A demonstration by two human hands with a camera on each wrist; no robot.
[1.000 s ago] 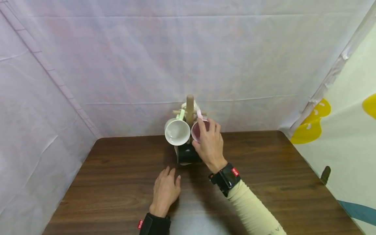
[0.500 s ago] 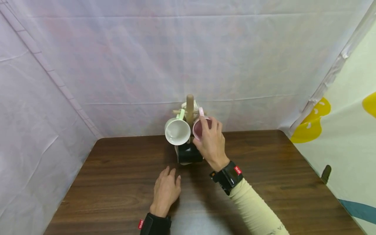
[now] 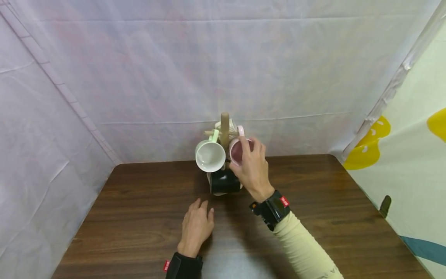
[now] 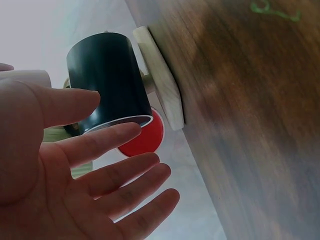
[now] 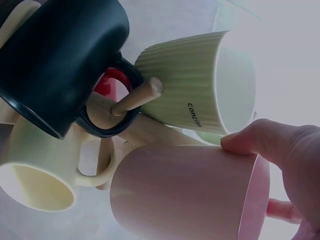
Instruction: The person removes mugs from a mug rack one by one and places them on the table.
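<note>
A wooden mug tree point(image 3: 225, 126) stands at the table's back edge, hung with several mugs. My right hand point(image 3: 251, 167) pinches the rim of a pink mug point(image 5: 180, 192), thumb outside and finger(s) inside. The pink handle point(image 3: 241, 131) is at the tip of a right-hand peg; whether it still encircles the peg I cannot tell. To its left hangs a ribbed green mug point(image 5: 182, 82), its white inside facing me. Below hangs a black mug point(image 4: 107, 80). My left hand point(image 3: 196, 228) is held near the table in front of the tree, fingers extended, holding nothing.
A cream mug point(image 5: 42, 167) and a red-lined mug point(image 4: 145, 135) also hang on the tree. The brown wooden table point(image 3: 146, 224) meets a pale cloth wall point(image 3: 167, 77) behind. Another cloth with yellow shapes point(image 3: 367, 145) borders the right side.
My right hand has drawn the pink mug slightly to the right, its handle moving outward along the peg to the tip. The left hand has stayed in place.
</note>
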